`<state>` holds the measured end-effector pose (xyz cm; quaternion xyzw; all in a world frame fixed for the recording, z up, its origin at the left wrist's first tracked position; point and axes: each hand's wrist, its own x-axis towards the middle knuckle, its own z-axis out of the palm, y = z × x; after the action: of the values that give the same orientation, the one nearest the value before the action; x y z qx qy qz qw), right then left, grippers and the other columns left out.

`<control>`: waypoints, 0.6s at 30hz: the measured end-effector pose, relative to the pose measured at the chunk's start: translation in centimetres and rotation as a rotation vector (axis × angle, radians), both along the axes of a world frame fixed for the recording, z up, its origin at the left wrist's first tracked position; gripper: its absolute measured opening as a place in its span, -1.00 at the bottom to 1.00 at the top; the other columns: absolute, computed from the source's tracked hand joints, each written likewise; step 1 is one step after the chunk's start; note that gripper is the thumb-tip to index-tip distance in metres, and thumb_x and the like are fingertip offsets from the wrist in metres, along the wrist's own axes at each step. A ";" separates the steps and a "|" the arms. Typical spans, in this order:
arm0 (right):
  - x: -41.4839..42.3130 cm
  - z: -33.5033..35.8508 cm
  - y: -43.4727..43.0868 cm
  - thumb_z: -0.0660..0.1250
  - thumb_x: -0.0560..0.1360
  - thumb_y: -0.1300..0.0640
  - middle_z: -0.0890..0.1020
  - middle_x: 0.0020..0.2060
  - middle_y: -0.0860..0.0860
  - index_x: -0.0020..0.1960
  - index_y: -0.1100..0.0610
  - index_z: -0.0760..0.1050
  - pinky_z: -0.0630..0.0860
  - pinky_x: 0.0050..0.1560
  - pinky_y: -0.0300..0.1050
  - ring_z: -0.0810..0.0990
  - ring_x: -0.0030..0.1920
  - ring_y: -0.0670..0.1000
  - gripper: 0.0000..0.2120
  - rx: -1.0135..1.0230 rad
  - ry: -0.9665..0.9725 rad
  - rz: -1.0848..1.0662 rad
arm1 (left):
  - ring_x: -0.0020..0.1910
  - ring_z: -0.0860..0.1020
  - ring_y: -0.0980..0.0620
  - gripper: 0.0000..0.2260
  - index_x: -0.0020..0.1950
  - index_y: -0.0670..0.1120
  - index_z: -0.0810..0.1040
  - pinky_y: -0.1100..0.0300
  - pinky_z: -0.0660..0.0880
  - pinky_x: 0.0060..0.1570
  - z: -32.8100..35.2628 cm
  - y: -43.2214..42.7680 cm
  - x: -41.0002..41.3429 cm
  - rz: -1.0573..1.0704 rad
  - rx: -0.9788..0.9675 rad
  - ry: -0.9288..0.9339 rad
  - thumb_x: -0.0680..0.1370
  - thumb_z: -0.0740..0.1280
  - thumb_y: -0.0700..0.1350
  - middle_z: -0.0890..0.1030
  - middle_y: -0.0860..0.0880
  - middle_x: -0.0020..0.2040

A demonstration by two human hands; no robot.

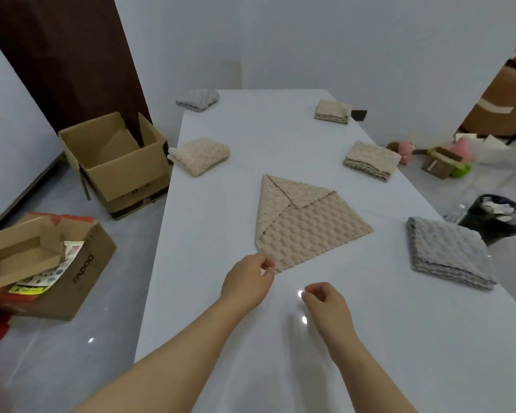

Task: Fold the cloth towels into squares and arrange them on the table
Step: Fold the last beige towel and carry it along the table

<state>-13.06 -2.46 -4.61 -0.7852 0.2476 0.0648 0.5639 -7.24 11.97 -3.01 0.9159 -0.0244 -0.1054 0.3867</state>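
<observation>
Left hand [252, 278] at the near corner of the beige towel [307, 231], thumb and forefinger drawn together right at the tip of the cloth; impossible to tell whether pinching it or only touching. Right hand [325, 301] just beside, over the bare table [209, 293] toward its near edge, fingers loosely curled, holding nothing, clear of the cloth. From the head view: beige towel lying mid-table as a diamond, left and far corners turned in to meet near the middle like an envelope, right and near corners not yet folded. Grey towel [450, 253] folded square at the right edge, well apart from it; four more folded towels [200, 156] spaced along the left and right edges toward the far corners. Likely trouble from here: raising the near corner with one hand alone, dragging the whole towel across the glossy top instead of folding it, and shaking the two laid flaps open. Thick bubbly weave, probably springy, so apt to lift back unless pressed down. Also possible: corner carried short of or past the middle, leaving a lopsided shape rather than a square. Probable safeguard: right hand flat on the meeting point of the flaps during the fold.
</observation>
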 end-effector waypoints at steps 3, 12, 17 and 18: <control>2.0 -0.6 -2.0 0.25 0.50 0.13 0.57 -0.06 -0.07 0.03 0.06 0.49 0.46 -0.07 -0.17 0.54 -0.05 -0.06 -0.88 -0.037 0.014 0.045 | 0.15 0.50 0.06 -0.75 0.22 -0.02 0.49 0.23 0.40 0.03 -1.3 -2.4 2.1 -0.006 0.070 -0.024 0.57 0.18 -0.08 0.52 0.04 0.22; 8.8 -2.0 -7.8 0.23 0.52 0.14 0.58 -0.17 -0.03 -0.03 0.04 0.48 0.43 -0.46 -0.22 0.56 -0.39 -0.06 -0.93 -0.027 -0.035 0.270 | 0.31 0.27 0.08 -0.74 0.24 0.14 0.47 0.19 0.19 0.17 -6.0 -7.4 5.1 0.060 0.321 -0.242 0.57 0.17 0.01 0.46 0.19 0.25; 10.1 -3.4 -9.2 0.26 0.52 0.18 0.60 -0.26 0.01 -0.09 0.04 0.50 0.39 -0.54 -0.27 0.49 -0.54 -0.14 -0.92 0.006 -0.195 0.281 | 0.11 0.39 0.11 -0.72 0.00 0.10 0.60 0.20 0.27 0.00 -8.4 -7.4 4.9 0.144 0.283 -0.456 0.47 0.13 0.08 0.60 0.16 0.00; 9.8 -3.8 -9.2 0.26 0.52 0.19 0.60 -0.30 -0.03 -0.12 0.00 0.50 0.41 -0.50 -0.28 0.50 -0.51 -0.14 -0.89 -0.016 -0.262 0.282 | 0.05 0.38 0.14 -0.73 -0.04 0.10 0.60 0.19 0.30 -0.04 -8.7 -7.4 4.8 0.147 0.290 -0.509 0.45 0.13 0.07 0.61 0.16 -0.06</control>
<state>-3.24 -11.68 -8.41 -0.8183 0.0601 0.0386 0.5703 -2.46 4.59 -11.68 0.9578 -0.0389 0.1536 0.2396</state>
